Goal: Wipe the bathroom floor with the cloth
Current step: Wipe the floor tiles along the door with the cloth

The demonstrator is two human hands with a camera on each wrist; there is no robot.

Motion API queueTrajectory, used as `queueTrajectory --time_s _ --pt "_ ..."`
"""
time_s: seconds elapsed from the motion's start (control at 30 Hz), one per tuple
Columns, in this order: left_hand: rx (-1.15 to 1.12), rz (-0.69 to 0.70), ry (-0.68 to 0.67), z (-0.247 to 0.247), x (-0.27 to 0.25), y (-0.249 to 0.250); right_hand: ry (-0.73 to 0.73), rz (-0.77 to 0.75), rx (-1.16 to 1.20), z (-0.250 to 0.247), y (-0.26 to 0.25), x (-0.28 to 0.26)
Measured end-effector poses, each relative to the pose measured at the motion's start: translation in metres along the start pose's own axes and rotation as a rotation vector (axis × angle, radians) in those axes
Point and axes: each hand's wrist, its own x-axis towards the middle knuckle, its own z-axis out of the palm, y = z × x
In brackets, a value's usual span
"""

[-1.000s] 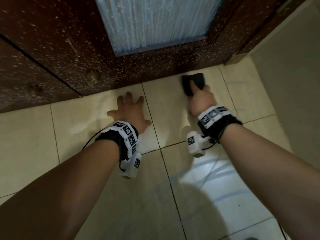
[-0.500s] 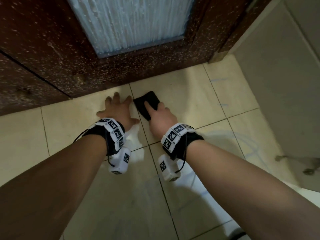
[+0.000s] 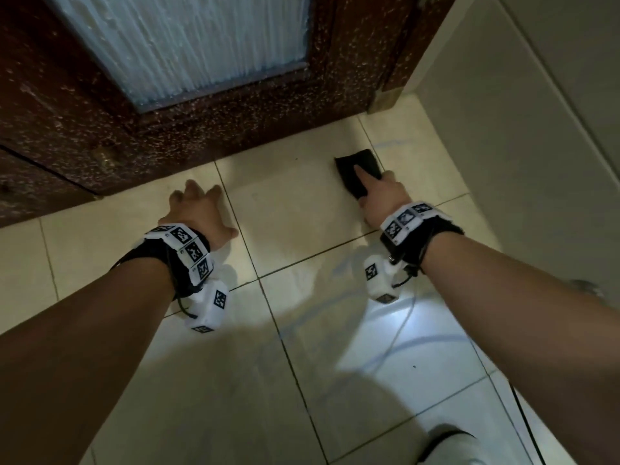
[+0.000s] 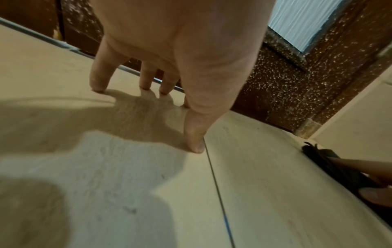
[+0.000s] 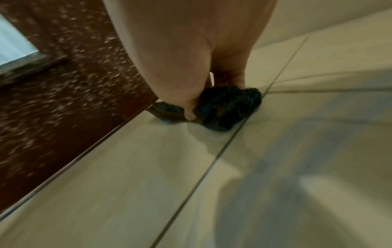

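Right hand [image 3: 382,196] is gripping the dark cloth [image 3: 357,171] against the floor tile [image 3: 295,209], upper right of the frame near the door [image 3: 235,122] corner. Left hand [image 3: 198,213] is released, fingertips [image 4: 97,87] spread on the floor.

One cloth [image 3: 357,174], two hands, one door [image 3: 235,122], perhaps nine floor tiles [image 3: 335,347]
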Motion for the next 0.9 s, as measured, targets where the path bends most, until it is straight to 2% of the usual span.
queueTrajectory --time_s 0.13,0.27,0.47,0.63,0.9 --pt "0.016 0.003 0.003 0.003 0.004 -0.003 0.016 0.140 0.007 -0.015 0.047 0.007" --pt "0.013 -0.005 0.007 0.005 0.004 -0.005 0.015 0.223 -0.039 -0.021 0.068 0.008" --pt "0.038 -0.017 0.048 0.007 0.000 -0.002 -0.043 0.334 -0.073 -0.032 0.075 0.032" --pt "0.027 -0.025 0.064 0.009 0.000 -0.005 0.007 0.398 -0.066 -0.035 0.072 0.055" --pt "0.035 -0.026 0.030 0.004 -0.001 -0.001 0.046 0.392 -0.005 -0.047 0.044 0.064"
